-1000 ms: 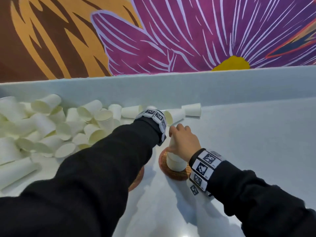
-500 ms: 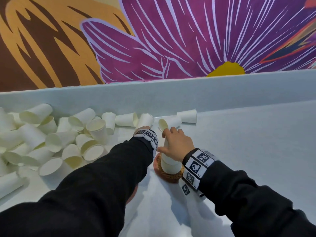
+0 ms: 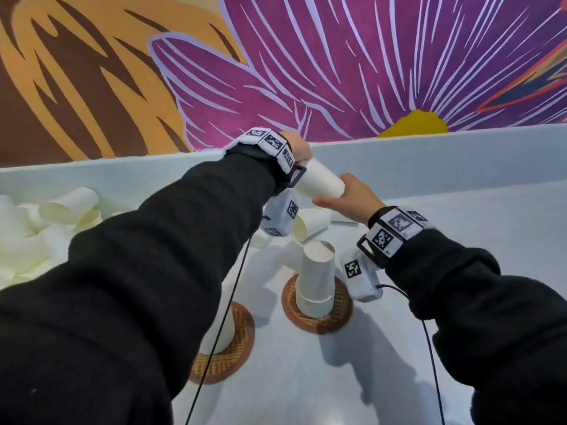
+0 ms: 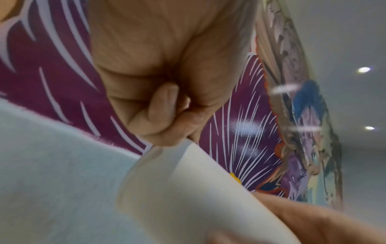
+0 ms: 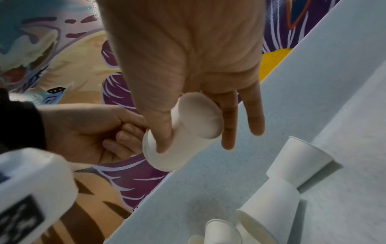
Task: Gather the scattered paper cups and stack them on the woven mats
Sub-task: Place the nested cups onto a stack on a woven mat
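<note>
A paper cup (image 3: 320, 184) hangs on its side above the mats, held from both ends. The left hand (image 4: 158, 85) pinches its rim, plain only in the left wrist view; the right hand (image 5: 188, 69) clasps its base, thumb across, two fingers straight. Below, an upturned stack (image 3: 315, 280) stands on a woven mat (image 3: 339, 317).

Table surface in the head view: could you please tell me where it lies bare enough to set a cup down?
Bare table runs right of the right woven mat and its cup stack. A narrower strip lies between that mat and the left woven mat. The far left is crowded with loose cups.
</note>
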`<state>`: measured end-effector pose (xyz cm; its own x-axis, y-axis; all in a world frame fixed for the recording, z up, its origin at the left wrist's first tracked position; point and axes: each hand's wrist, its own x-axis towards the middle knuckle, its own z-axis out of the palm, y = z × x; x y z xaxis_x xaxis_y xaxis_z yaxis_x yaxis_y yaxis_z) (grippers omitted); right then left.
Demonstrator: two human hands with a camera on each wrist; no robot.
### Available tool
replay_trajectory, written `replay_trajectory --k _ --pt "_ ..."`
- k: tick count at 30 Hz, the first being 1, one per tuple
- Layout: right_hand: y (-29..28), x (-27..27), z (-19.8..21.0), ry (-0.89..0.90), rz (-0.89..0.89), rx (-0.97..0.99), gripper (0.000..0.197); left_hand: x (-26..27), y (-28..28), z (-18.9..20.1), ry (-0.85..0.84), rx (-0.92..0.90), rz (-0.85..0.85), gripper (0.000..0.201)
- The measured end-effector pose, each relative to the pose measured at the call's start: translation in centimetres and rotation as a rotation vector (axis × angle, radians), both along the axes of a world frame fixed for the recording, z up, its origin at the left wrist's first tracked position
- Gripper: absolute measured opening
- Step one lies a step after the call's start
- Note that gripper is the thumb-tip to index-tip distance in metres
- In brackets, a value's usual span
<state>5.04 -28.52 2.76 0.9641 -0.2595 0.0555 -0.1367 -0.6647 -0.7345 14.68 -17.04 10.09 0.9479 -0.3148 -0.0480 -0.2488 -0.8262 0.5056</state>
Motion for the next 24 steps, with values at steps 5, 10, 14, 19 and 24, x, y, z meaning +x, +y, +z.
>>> replay_trajectory --k 5,10,14,19,24 --pt "-2.1 1.4 -1.0 -0.01 -0.048 0.123 0.056 0.8 -0.7 -3.6 0.111 -0.241 0.048 0.035" --pt "-4.5 3.2 -2.6 -0.044 -0.151 0.289 0.054 2.6 -1.3 -8.1 -0.003 0.202 -0.047 0.025" --pt "-6.4 3.9 -4.7 -0.033 -0.215 0.304 0.05 4.1 -2.1 -11.8 0.019 0.468 -0.234 0.053" --pt "-8.4 4.5 -7.2 0.01 -0.286 0.365 0.046 4.9 -3.1 -15.5 0.065 0.548 -0.302 0.049" --pt "-9.2 4.8 -8.0 0.018 -0.338 0.369 0.049 5.7 -3.0 -15.0 0.002 0.293 -0.094 0.031"
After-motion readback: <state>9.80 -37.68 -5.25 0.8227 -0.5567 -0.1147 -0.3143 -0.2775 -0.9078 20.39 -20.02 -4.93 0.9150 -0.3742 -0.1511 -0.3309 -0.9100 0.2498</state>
